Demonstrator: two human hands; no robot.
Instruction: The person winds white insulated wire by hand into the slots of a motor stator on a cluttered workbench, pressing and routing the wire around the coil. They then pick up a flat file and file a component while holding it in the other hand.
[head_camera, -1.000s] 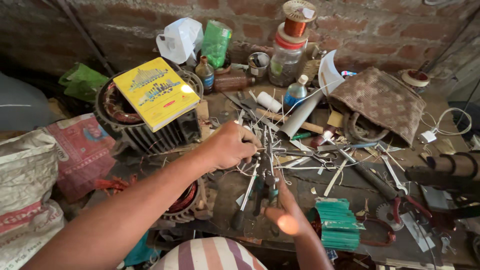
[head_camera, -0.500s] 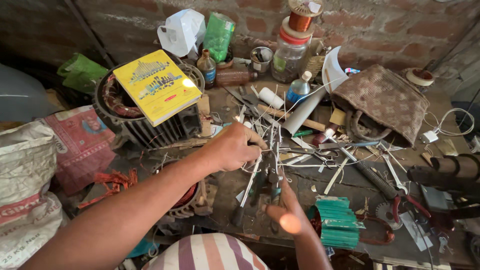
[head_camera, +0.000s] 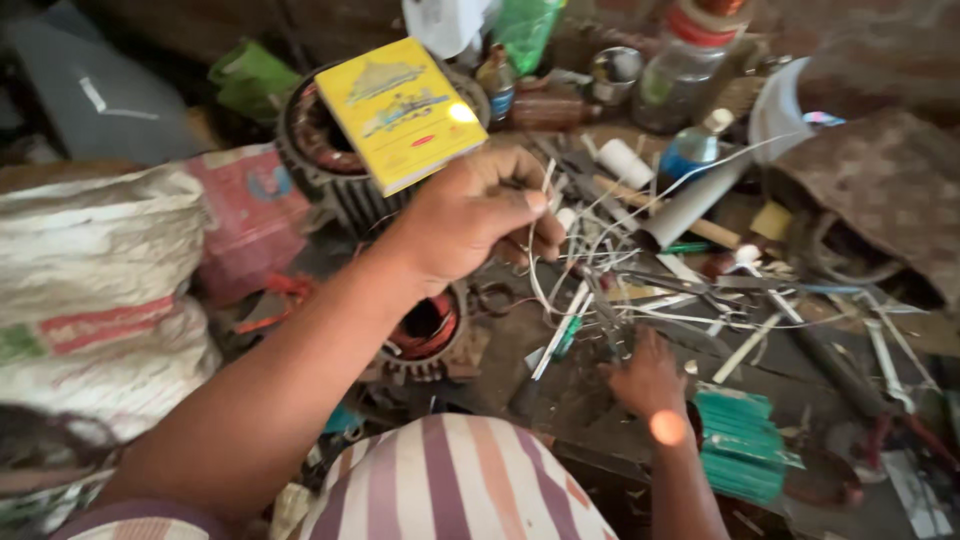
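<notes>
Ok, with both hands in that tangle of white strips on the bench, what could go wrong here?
1. The left hand pinches thin white strips that run into the tangle, so pulling may drag neighbouring tools off the bench.
2. The right hand sits among pointed tools like the green-handled screwdriver, so a slip could jab it.
3. The yellow box rests tilted on the motor stator and may slide.

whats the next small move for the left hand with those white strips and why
Probably lift the left hand a little higher. It pinches thin white strips whose lower ends hang into the tangle of strips and tools, while the right hand rests low on the bench.
</notes>
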